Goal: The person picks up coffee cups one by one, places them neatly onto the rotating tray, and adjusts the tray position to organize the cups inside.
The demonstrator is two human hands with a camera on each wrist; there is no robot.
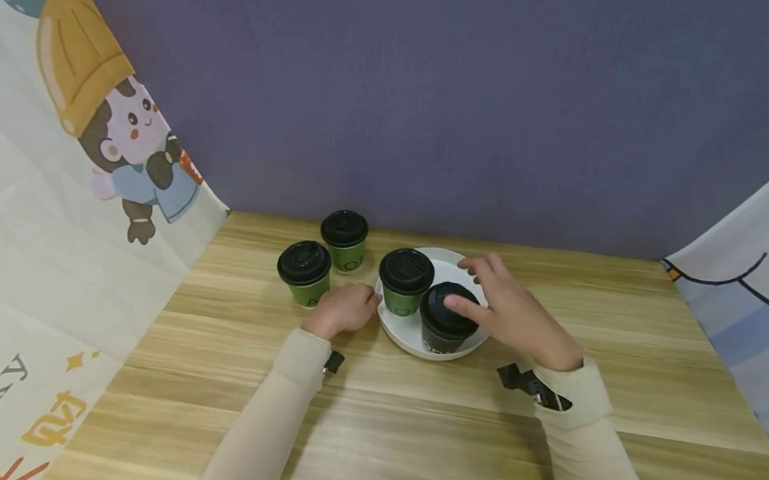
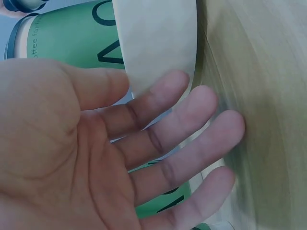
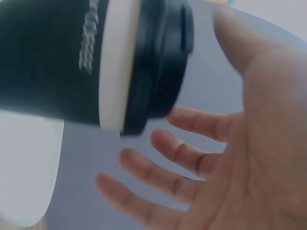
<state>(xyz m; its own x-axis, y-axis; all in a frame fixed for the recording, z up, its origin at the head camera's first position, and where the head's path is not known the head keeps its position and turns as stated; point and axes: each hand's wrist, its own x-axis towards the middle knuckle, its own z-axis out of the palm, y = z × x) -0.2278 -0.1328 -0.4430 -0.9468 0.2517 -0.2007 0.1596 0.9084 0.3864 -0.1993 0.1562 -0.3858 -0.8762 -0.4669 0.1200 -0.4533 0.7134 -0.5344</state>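
A white plate (image 1: 407, 337) near the back of the wooden table carries a green paper cup (image 1: 405, 283) and a black cup (image 1: 446, 327), both with black lids. My right hand (image 1: 507, 308) hovers over the black cup (image 3: 53, 57), fingers spread and thumb by its lid, gripping nothing; the right wrist view shows its palm (image 3: 225, 158) open. My left hand (image 1: 344, 307) lies at the plate's left rim. The left wrist view shows its fingers (image 2: 158, 139) relaxed and holding nothing, close to the plate's rim (image 2: 158, 43) and a green cup (image 2: 72, 38).
Two more green cups with black lids (image 1: 305, 272) (image 1: 344, 240) stand left of the plate. A grey wall closes the back. Printed cloth panels (image 1: 50, 197) (image 1: 750, 306) flank the table on both sides. Bare tabletop (image 1: 413, 425) stretches toward the front edge.
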